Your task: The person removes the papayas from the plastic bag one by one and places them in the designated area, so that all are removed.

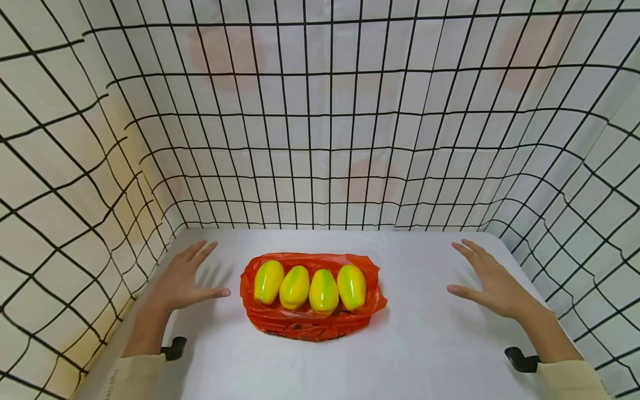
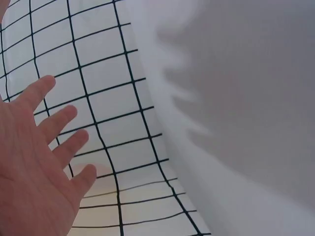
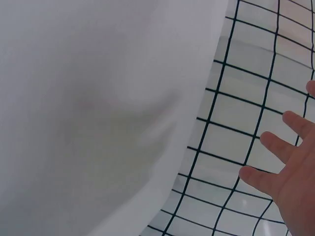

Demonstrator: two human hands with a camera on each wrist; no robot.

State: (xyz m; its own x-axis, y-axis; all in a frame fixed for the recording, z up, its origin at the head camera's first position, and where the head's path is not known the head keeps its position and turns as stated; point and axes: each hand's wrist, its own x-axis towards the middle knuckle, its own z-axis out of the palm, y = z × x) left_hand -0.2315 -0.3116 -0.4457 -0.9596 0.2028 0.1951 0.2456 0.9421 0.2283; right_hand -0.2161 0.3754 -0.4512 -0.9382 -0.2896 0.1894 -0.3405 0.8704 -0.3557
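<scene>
In the head view, several glossy yellow fruits (image 1: 324,291) with green streaks lie in a row on a crumpled red plastic bag (image 1: 320,331). My left hand (image 1: 181,282) hovers over the table left of the bag, fingers spread and thumb pointing towards it. Farther off on the other side is my right hand (image 1: 492,286), its fingers also extended and holding nothing. The left wrist view catches the left palm (image 2: 37,172) with its fingers apart. Straight, separated fingers (image 3: 275,147) of the right hand show in the right wrist view.
A white table (image 1: 420,355) lies under both hands, which cast shadows on it. Black wire grid (image 1: 330,116) rises at the back and along both sides, with pale sheeting behind it. Black bands (image 1: 174,349) sit at both wrists, beside cream sleeves (image 1: 135,380).
</scene>
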